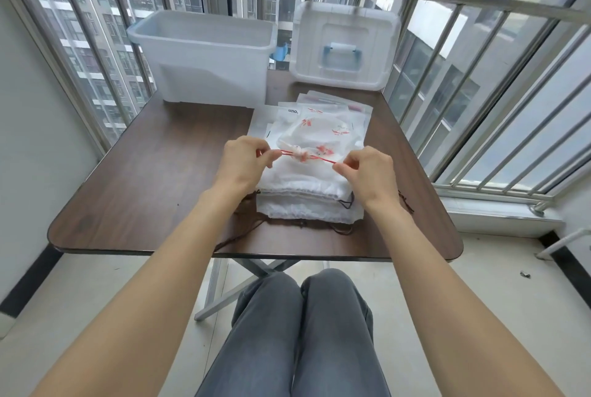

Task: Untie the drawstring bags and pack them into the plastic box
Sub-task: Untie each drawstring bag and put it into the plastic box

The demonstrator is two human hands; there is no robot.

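Nearest to the camera are the person's knees [300,316] in grey trousers, and both bare forearms reach forward over the near edge of a dark brown table [153,172].

On the table, close to this edge, lies a stack of white bags [307,201] with dark brown cords [252,227] that hang out at the front and at the sides. On top of the stack sits one white bag [319,137] with red-orange prints, its mouth gathered tight in the middle. A red string [323,159] runs out of the gathered mouth to both sides. The left hand [244,161] pinches the left end of the string between thumb and fingers, and the right hand [364,169] pinches the right end in the same way. The string is stretched almost straight between the two hands.

Behind the stack lie flat clear packets [335,105], one upon another. One of them carries the word "uno." in small black letters; other writing there is too small to read.

At the far edge stands the box [204,54], clear plastic, open at the top, on the left side. Just beside it on the right, the lid [343,45] with a blue handle leans upright against the window bars [479,77]. Tall apartment buildings show through the glass.
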